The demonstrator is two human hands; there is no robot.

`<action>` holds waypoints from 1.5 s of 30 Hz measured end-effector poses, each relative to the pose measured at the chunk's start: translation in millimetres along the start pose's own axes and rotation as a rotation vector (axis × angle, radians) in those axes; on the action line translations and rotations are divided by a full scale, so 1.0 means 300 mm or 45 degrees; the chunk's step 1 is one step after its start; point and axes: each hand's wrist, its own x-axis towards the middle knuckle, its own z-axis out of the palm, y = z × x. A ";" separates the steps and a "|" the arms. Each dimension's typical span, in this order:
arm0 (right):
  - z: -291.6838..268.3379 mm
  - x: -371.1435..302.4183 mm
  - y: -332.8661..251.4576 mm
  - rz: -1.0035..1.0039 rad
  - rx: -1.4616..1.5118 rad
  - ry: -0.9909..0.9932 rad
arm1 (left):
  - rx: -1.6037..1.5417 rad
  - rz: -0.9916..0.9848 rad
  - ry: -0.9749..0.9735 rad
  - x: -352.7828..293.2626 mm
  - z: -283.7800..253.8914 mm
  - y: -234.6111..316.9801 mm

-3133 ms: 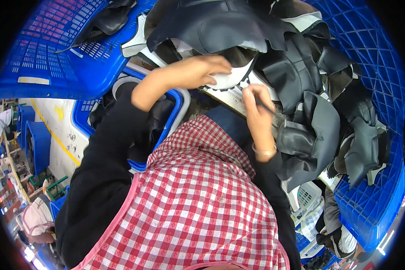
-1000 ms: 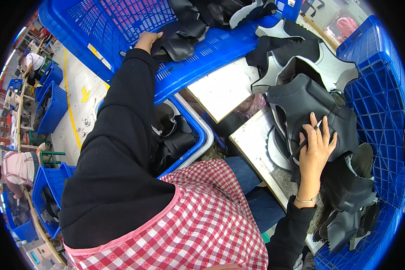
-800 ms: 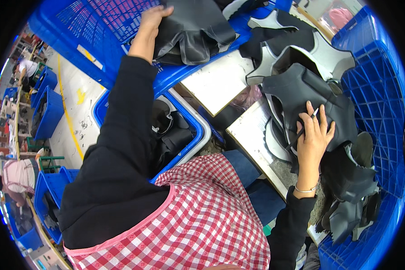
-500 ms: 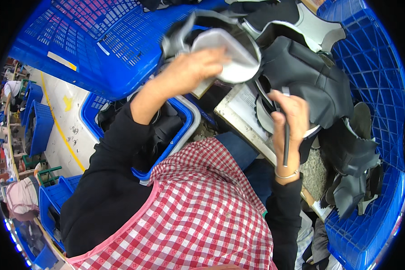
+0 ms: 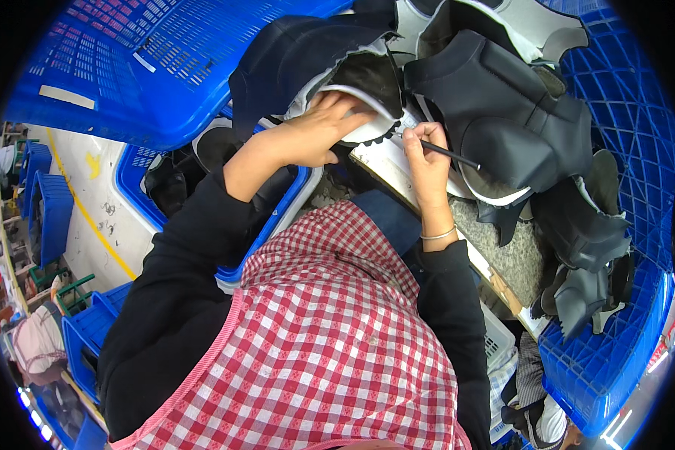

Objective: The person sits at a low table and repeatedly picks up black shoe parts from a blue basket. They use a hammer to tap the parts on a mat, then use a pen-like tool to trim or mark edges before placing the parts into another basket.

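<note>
My left hand (image 5: 315, 133) reaches into the opening of a black shoe upper (image 5: 292, 56) with a pale lining. Its fingers are spread over the white inner flap, and its thumb lies near the lower edge, gripping the piece there. Between the fingers and thumb of my right hand (image 5: 427, 165) is a thin black pen-like stick (image 5: 457, 156), slanting to the right. The right hand is close to the toothed edge of that upper, over the workbench edge. Another large black upper (image 5: 510, 120) lies just to its right.
A blue crate (image 5: 157, 67) stands tilted at the upper left, above another blue crate (image 5: 251, 255) of dark pieces. More uppers (image 5: 581, 232) hang over the right side, beside a blue mesh basket (image 5: 622, 112). The bench edge (image 5: 495, 277) runs diagonally below my right hand.
The upper at my left hand has turned, now showing its black outside and its opening. My right hand has moved left and up toward it with the stick, which now points right.
</note>
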 end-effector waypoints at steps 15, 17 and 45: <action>-0.025 -0.054 -0.009 -0.129 -0.233 -0.017 | -0.251 0.124 0.019 -0.026 0.002 0.029; -0.021 -0.052 -0.008 -0.162 -0.324 -0.019 | -0.326 0.030 -0.062 0.012 0.006 0.040; -0.021 -0.126 0.012 -0.182 -0.264 0.010 | -0.083 0.113 0.514 0.004 -0.186 0.185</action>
